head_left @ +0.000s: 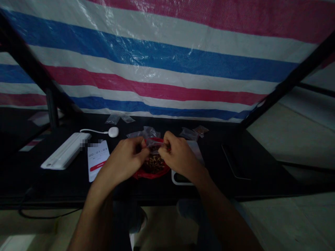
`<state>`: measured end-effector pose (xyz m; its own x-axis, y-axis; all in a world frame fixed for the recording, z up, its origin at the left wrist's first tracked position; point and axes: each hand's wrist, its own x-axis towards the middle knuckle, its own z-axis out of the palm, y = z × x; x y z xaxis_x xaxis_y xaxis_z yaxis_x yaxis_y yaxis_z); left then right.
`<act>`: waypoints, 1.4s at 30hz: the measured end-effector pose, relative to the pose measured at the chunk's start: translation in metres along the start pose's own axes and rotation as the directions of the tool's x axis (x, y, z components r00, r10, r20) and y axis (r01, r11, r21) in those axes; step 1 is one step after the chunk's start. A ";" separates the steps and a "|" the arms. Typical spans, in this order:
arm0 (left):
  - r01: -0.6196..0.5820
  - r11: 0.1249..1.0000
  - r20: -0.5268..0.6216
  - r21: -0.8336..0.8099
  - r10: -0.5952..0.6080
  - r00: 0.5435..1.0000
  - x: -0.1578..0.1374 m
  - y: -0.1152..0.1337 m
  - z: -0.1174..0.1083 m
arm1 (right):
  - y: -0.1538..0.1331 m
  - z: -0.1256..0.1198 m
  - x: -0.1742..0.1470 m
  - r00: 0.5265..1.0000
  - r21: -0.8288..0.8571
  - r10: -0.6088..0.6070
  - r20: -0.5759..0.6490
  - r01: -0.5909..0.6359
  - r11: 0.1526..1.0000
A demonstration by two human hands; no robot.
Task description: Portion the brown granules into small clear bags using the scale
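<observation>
My left hand (127, 157) and my right hand (180, 155) are both closed, thumbs against curled fingers, each pinching one side of a small clear plastic bag (154, 143). The bag is stretched between them above a red bowl (152, 175). Loose brown bits (155, 164), like dried seeds or spices, lie in the bowl; its sides are partly hidden by my hands. Under my right wrist sits a white kitchen scale (196, 151), with its dark display toward me. Behind the bowl lie more clear plastic bags (141, 133).
On the black table (214, 190), a phone with a running timer (96, 164) and a long white case (66, 150) lie left, near a round white device (113, 131). A small bag with brown contents (201, 130) and a dark flat device (232, 162) lie right. Striped sheeting (162, 76) hangs behind.
</observation>
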<state>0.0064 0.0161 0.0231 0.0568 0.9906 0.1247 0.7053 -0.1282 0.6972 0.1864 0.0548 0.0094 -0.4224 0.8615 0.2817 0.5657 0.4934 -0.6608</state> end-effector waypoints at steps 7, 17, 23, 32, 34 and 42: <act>-0.252 0.962 -0.015 -0.103 0.252 0.968 -0.001 -0.022 -0.002 | 0.006 0.005 0.003 0.990 0.480 0.065 0.127 -0.119 0.869; -0.208 0.978 0.058 0.011 0.207 0.977 0.010 -0.044 -0.009 | 0.023 -0.006 0.002 0.993 0.202 -0.040 0.111 0.017 0.979; -0.279 0.949 0.050 0.144 0.275 0.960 0.010 -0.045 -0.004 | 0.020 0.000 -0.001 0.931 -0.126 -0.293 0.218 0.324 0.938; -0.336 0.932 -0.045 0.136 0.344 0.938 0.007 -0.039 -0.005 | 0.030 0.017 0.002 0.967 -0.187 -0.177 0.185 0.211 0.959; -0.348 0.930 -0.056 0.117 0.356 0.933 0.005 -0.036 -0.006 | 0.030 0.019 0.002 0.966 -0.149 -0.164 0.199 0.195 0.969; -0.420 0.906 -0.087 0.051 0.423 0.902 0.001 -0.027 -0.011 | 0.026 0.022 0.003 0.978 -0.121 -0.103 0.180 0.126 0.985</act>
<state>-0.0201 0.0202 0.0124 0.2884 0.8351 0.4684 0.6512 -0.5297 0.5434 0.1846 0.0679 -0.0223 -0.5991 0.7704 0.2183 0.5897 0.6089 -0.5305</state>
